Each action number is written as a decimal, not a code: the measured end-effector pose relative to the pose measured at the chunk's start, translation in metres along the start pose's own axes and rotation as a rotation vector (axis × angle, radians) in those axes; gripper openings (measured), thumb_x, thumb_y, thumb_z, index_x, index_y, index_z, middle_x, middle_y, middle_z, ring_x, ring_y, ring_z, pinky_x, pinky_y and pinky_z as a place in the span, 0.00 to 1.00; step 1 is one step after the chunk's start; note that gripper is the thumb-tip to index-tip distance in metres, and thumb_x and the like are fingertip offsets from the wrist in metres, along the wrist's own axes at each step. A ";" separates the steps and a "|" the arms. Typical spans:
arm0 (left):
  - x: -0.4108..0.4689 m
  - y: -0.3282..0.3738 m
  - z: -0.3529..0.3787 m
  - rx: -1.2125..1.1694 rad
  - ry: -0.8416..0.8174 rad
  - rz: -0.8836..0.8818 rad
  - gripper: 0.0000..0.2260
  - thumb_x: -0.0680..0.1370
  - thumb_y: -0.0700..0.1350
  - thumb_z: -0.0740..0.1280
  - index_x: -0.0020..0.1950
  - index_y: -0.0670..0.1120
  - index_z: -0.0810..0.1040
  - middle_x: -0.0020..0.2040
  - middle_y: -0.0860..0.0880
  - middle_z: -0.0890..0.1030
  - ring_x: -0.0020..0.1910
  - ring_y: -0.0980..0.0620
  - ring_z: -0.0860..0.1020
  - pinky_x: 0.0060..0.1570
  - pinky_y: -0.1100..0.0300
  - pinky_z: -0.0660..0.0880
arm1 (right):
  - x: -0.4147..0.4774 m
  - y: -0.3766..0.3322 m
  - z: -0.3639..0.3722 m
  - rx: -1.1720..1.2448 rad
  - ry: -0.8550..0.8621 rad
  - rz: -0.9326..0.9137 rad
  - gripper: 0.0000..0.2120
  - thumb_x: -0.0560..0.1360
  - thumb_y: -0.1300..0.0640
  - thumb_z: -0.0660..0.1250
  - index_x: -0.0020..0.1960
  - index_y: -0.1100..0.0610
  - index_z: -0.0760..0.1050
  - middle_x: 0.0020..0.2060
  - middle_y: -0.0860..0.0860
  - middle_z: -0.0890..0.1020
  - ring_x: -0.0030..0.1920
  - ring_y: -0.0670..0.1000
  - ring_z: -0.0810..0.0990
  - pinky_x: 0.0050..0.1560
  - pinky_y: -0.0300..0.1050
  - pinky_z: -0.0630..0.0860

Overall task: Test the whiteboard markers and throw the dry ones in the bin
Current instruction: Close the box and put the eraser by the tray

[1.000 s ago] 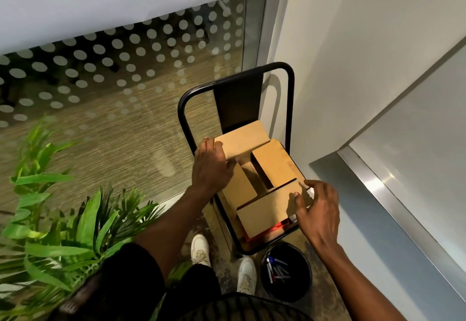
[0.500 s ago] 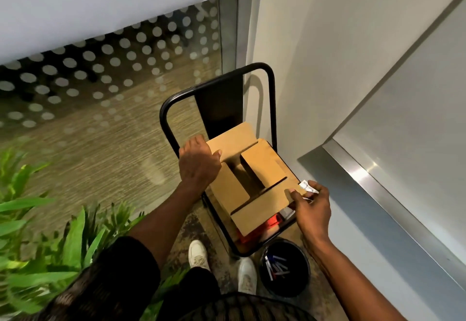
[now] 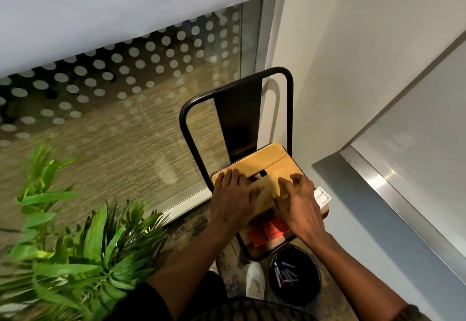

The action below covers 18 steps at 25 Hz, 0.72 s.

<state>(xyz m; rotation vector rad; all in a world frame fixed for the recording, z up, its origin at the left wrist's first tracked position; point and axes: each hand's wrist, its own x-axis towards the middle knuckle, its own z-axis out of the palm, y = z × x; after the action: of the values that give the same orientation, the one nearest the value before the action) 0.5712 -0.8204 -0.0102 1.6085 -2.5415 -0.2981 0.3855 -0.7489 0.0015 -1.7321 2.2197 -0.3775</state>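
Plant (image 3: 83, 245) far left, not involved. Left hand (image 3: 233, 198) lies flat on the cardboard box (image 3: 264, 167) sitting on the chair (image 3: 237, 109), fingers spread and pressing the flaps down, gripping nothing. Right hand (image 3: 298, 207) does the same on the box's right side, fingers splayed, palm down, nothing held. Red packaging (image 3: 267, 231) shows at the box's near edge; a small white item (image 3: 322, 196) pokes out just right of the right hand, can't tell what it is. Markers (image 3: 285, 274) sit in the black bin (image 3: 295, 280) on the floor below the chair's front right corner; whether any are left in the box is hidden. Judgement: markers are light, rigid, smooth plastic, slightly slippery; pinch mid-barrel, pull cap with the other hand. Whiteboard (image 3: 416, 164) at far right.
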 end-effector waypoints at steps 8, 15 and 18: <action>-0.035 -0.002 0.048 0.132 -0.226 0.079 0.50 0.82 0.76 0.40 0.86 0.36 0.39 0.85 0.34 0.33 0.85 0.36 0.32 0.85 0.39 0.36 | 0.007 0.010 0.011 -0.267 -0.102 -0.121 0.29 0.81 0.40 0.55 0.74 0.57 0.73 0.72 0.63 0.71 0.72 0.65 0.71 0.67 0.65 0.76; -0.036 -0.003 0.054 0.165 -0.220 0.093 0.55 0.79 0.79 0.48 0.86 0.35 0.39 0.85 0.32 0.33 0.85 0.34 0.32 0.85 0.36 0.40 | 0.039 0.032 0.014 -0.181 -0.230 -0.322 0.41 0.82 0.29 0.40 0.85 0.55 0.52 0.85 0.53 0.51 0.85 0.55 0.47 0.83 0.61 0.57; -0.035 -0.001 0.052 0.181 -0.244 0.085 0.58 0.78 0.79 0.52 0.85 0.35 0.37 0.84 0.32 0.30 0.84 0.34 0.30 0.84 0.36 0.38 | 0.046 0.038 0.016 -0.210 -0.276 -0.373 0.43 0.82 0.28 0.38 0.85 0.56 0.50 0.85 0.52 0.50 0.85 0.54 0.47 0.83 0.60 0.57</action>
<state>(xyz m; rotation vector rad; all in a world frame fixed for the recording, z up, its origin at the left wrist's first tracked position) 0.5766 -0.7838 -0.0611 1.6060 -2.8873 -0.2794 0.3474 -0.7846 -0.0317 -2.1654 1.7946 0.0225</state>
